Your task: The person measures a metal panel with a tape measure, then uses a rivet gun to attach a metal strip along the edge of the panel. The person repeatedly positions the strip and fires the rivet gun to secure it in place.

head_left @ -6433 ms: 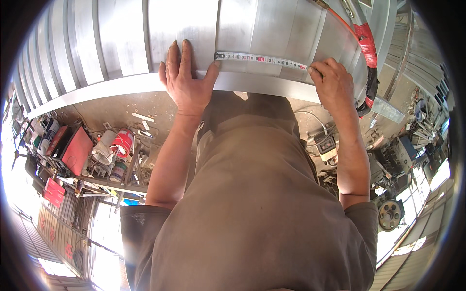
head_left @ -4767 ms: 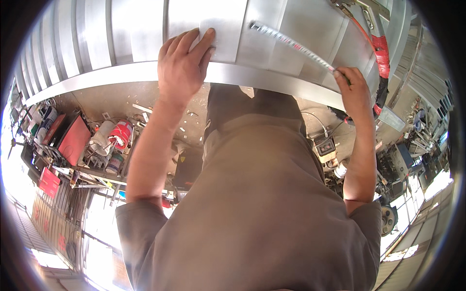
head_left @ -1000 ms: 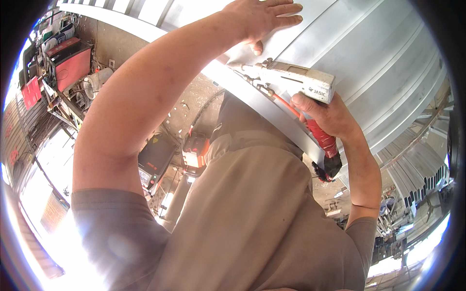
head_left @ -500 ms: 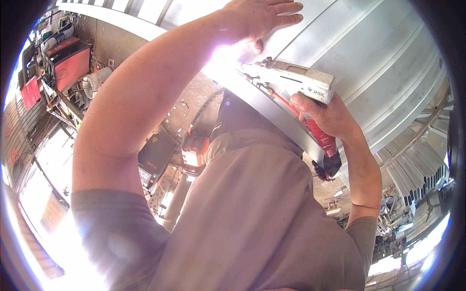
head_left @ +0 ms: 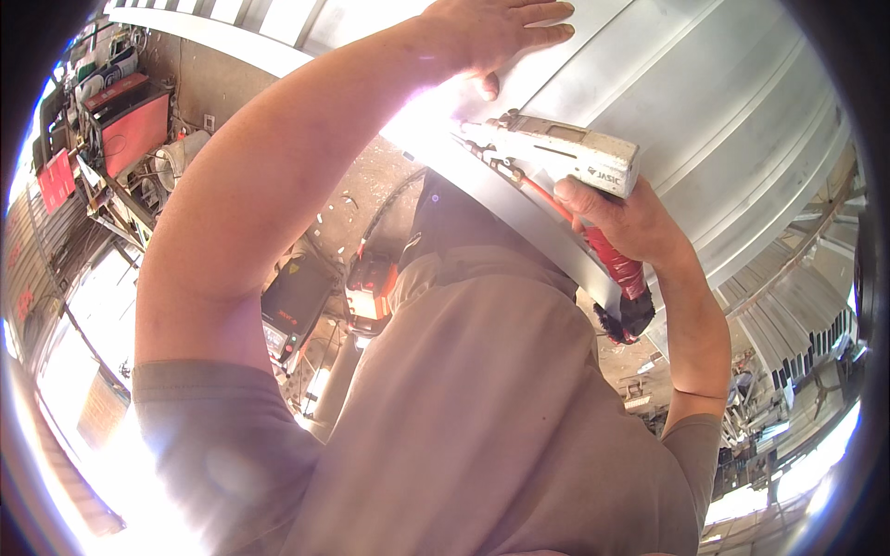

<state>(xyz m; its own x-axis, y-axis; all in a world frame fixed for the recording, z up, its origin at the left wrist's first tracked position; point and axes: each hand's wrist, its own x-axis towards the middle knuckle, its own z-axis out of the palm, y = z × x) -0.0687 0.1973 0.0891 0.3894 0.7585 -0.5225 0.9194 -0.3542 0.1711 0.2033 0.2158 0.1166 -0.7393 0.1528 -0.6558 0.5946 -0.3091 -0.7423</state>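
Observation:
A white-bodied welding gun [head_left: 567, 145] is gripped in my right hand [head_left: 640, 227], its nozzle pointing left along the edge of a large ribbed sheet-metal panel [head_left: 677, 102]. My thumb lies against the underside of the body, and the rest of that hand wraps round behind it. A red-wrapped cable section [head_left: 616, 261] hangs below the grip. White-violet glare [head_left: 428, 113] at the nozzle washes out the spot beneath it. Beyond the nozzle, my left hand [head_left: 484, 37] rests on the panel with fingers spread, holding nothing.
The panel's bent metal edge [head_left: 528, 215] runs diagonally in front of my body. On the littered floor stand a black machine [head_left: 297, 301] and an orange-and-black item [head_left: 373, 285]. Red equipment [head_left: 134, 134] is at far left; metal strips [head_left: 797, 320] lie at right.
The glare at the nozzle looks slightly smaller. Both hands and the welding gun stay almost where they were; my left arm has shifted only a little.

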